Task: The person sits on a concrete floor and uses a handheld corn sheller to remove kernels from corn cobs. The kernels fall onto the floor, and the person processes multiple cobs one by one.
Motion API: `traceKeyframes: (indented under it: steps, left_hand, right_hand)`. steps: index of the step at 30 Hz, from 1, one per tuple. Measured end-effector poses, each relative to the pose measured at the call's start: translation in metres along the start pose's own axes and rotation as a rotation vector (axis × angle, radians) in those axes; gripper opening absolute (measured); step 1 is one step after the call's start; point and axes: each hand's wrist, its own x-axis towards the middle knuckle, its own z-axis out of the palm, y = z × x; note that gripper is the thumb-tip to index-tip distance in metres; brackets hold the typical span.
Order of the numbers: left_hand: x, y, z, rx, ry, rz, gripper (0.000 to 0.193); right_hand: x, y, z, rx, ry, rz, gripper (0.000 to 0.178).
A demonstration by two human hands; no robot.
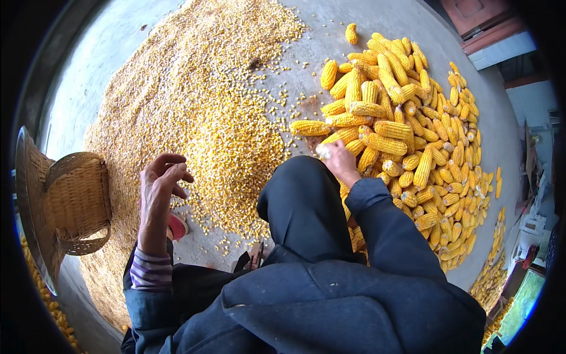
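My left hand (162, 178) hovers over the left side of the loose corn kernels (230, 141), holding nothing, with its fingers bent and apart. At the near left edge of the heap of yellow corn cobs (386, 128), my right hand (340, 161) has its fingers curled together. Something small and whitish shows at its fingertips; I cannot make out what it is. One cob (344, 135) lies just beyond that hand, and another cob (311, 128) sticks out to the left of the heap.
A woven basket (79, 194) with a handle stands at the left, next to a broad round tray (35, 206). My bent knee (306, 194) rises between kernels and cobs. A single cob (351, 33) lies at the back. Household items (533, 227) line the right edge.
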Motion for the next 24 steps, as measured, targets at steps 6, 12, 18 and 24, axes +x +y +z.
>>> traceKeyframes:
  steps: [6,12,18,24]
  left_hand:
    - [-0.003,0.012,0.006,-0.111,-0.089,0.055,0.028]
    - [-0.001,0.017,0.013,-0.382,-0.346,0.018,0.049]
    - [-0.007,0.021,0.000,-1.122,-0.430,0.200,0.057]
    - [-0.022,0.031,-0.052,-0.805,-0.303,0.268,0.056]
  right_hand:
    - [0.022,-0.036,-0.103,1.096,0.146,0.204,0.042]
    - [0.004,-0.186,-0.229,1.293,0.104,-0.378,0.047]
    - [-0.044,-0.299,-0.224,0.609,0.101,-1.230,0.041]
    - [-0.015,-0.337,-0.230,1.129,-0.020,-0.743,0.035]
